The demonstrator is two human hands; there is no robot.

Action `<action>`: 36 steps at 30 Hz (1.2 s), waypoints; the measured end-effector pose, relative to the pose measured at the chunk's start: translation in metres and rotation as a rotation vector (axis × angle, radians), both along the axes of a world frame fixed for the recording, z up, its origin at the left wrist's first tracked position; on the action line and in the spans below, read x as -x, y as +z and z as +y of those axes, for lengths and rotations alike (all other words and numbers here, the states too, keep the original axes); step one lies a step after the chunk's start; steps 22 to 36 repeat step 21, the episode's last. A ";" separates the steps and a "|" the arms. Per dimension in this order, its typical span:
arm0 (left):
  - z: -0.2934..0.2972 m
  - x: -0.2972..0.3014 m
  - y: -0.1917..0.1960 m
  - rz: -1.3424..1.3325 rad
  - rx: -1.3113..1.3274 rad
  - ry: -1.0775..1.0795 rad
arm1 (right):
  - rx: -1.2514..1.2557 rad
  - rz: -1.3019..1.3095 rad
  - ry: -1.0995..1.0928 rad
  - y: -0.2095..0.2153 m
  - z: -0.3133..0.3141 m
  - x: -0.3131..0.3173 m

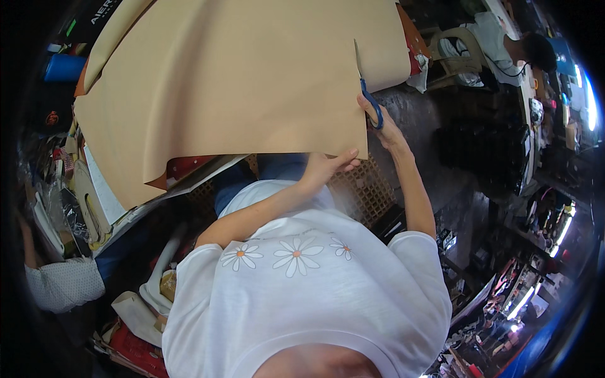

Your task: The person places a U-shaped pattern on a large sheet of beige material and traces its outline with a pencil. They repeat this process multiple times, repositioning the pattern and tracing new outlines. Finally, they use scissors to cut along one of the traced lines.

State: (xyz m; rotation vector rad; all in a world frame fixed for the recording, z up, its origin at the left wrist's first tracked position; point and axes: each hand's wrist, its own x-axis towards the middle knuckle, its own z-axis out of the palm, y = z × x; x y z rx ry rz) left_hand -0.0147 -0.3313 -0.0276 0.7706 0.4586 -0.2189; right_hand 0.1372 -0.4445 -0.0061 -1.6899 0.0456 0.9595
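Observation:
A large tan sheet [265, 94], smooth and flexible, spreads in front of me. Its near edge hangs over toward my lap; I cannot tell whether it is leather or paper. My left hand [329, 169] pinches that near edge close to the right corner. Closed around blue-handled scissors [372, 108] is my right hand [387, 131], at the sheet's right side. The blades point away from me and lie along a cut line in the sheet, the upper blade showing above it. Part of the right fingers is hidden behind the handles.
Papers and plastic-wrapped items [69, 189] crowd the left side, next to a person's dotted sleeve [66, 283]. At the far right another person [504, 47] sits by a plastic chair [457, 60]. A woven seat [365, 192] lies below the sheet's corner.

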 end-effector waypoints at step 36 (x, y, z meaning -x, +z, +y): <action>0.006 0.001 0.037 0.060 0.085 -0.132 | 0.083 -0.071 0.095 0.032 0.032 -0.040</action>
